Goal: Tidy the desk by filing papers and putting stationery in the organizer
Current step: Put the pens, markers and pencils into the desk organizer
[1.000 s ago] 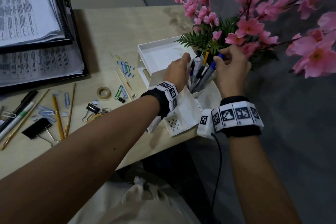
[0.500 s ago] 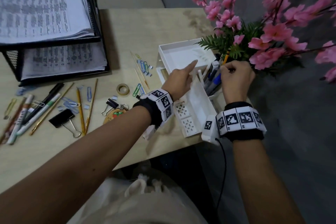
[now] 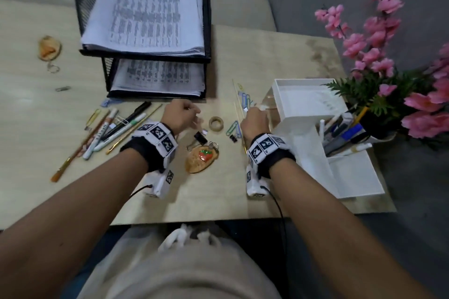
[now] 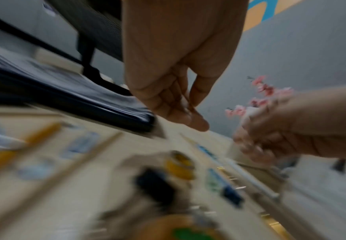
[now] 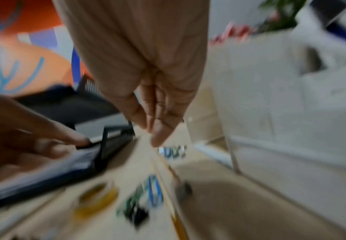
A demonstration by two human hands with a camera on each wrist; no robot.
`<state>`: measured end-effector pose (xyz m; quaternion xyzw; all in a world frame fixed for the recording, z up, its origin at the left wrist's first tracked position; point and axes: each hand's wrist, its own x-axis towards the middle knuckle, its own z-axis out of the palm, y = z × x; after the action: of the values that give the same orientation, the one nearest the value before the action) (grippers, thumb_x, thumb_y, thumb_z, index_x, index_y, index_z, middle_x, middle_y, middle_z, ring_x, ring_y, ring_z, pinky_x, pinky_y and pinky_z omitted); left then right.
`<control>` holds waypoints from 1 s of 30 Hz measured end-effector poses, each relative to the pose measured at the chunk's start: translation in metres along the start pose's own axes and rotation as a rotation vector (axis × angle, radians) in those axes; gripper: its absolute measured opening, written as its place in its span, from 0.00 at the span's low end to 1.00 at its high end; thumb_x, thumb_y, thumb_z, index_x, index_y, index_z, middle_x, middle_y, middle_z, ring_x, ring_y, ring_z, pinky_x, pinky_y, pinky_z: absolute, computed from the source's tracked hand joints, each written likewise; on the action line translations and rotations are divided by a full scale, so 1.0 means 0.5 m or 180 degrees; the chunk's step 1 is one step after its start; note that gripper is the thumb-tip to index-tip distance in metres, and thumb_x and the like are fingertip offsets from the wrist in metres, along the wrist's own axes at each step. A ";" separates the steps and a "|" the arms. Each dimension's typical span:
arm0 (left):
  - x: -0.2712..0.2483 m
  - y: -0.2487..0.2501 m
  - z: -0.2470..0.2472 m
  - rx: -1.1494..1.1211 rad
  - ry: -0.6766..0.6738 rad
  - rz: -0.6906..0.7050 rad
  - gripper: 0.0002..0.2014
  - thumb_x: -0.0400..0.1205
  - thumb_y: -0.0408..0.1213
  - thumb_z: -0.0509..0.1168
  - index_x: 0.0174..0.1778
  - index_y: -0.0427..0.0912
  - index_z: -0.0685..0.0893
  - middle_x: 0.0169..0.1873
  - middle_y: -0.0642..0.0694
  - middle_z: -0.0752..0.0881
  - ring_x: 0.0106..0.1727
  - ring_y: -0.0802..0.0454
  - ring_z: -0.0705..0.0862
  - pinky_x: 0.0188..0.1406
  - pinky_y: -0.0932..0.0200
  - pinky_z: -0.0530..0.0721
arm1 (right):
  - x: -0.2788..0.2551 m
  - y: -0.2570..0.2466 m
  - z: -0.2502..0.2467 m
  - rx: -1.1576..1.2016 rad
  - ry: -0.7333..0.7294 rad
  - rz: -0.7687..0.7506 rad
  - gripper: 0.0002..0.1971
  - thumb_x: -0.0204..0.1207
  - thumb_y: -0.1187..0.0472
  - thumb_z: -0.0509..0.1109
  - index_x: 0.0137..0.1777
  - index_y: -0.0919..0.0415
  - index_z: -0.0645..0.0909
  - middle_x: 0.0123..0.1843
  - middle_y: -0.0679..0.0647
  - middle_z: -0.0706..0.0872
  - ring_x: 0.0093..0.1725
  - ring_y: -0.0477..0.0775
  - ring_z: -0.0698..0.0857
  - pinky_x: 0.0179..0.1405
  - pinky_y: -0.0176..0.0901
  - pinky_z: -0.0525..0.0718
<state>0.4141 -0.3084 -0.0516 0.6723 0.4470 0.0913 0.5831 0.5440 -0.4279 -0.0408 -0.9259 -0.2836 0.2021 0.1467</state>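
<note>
My left hand (image 3: 190, 116) hovers over the middle of the desk with its fingers loosely curled and nothing in them; it shows the same in the left wrist view (image 4: 192, 116). A black binder clip (image 3: 200, 138) and a tape roll (image 3: 216, 124) lie just to its right. My right hand (image 3: 255, 111) hangs beside the white organizer (image 3: 308, 104), fingers straight and empty (image 5: 157, 134), above coloured paper clips (image 3: 245, 99). Pens (image 3: 345, 132) stand in the organizer's cup. Markers and pencils (image 3: 114, 128) lie at the left. Printed papers (image 3: 145, 12) fill the black mesh tray (image 3: 206, 19).
A strawberry keychain (image 3: 202, 158) lies near the desk's front edge between my wrists. A thin brush (image 3: 73, 153), a second keychain (image 3: 49, 48) and a stray clip (image 3: 62, 89) are on the left. Pink artificial flowers (image 3: 374, 39) rise behind the organizer at the right.
Both hands have left the organizer's pen cup and moved left over the loose stationery. The right hand no longer holds a pen. My view has swung left and back.
</note>
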 end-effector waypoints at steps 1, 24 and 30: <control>-0.003 -0.009 -0.019 -0.0007 0.0037 -0.0060 0.17 0.83 0.23 0.53 0.31 0.41 0.77 0.22 0.45 0.82 0.13 0.65 0.80 0.14 0.73 0.78 | 0.005 0.000 0.007 -0.0109 -0.0014 0.0030 0.13 0.80 0.70 0.59 0.60 0.77 0.77 0.63 0.73 0.81 0.64 0.70 0.80 0.58 0.54 0.80; -0.026 0.029 0.009 0.1203 -0.0211 0.0528 0.11 0.82 0.30 0.58 0.54 0.36 0.84 0.49 0.36 0.88 0.47 0.49 0.87 0.52 0.57 0.83 | 0.005 0.031 0.032 0.0027 0.0197 0.0252 0.03 0.72 0.68 0.65 0.40 0.69 0.77 0.46 0.67 0.83 0.47 0.66 0.83 0.37 0.44 0.72; -0.036 0.075 0.061 0.1967 -0.0122 0.1740 0.31 0.76 0.38 0.68 0.77 0.46 0.68 0.72 0.40 0.71 0.72 0.43 0.70 0.72 0.49 0.70 | -0.059 0.017 -0.076 0.1276 0.0900 -0.0343 0.04 0.66 0.70 0.69 0.33 0.65 0.83 0.29 0.54 0.82 0.34 0.53 0.81 0.41 0.38 0.78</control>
<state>0.4417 -0.3393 -0.0213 0.9112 0.2474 0.0917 0.3162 0.5431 -0.4581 -0.0021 -0.8809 -0.2634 0.1147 0.3762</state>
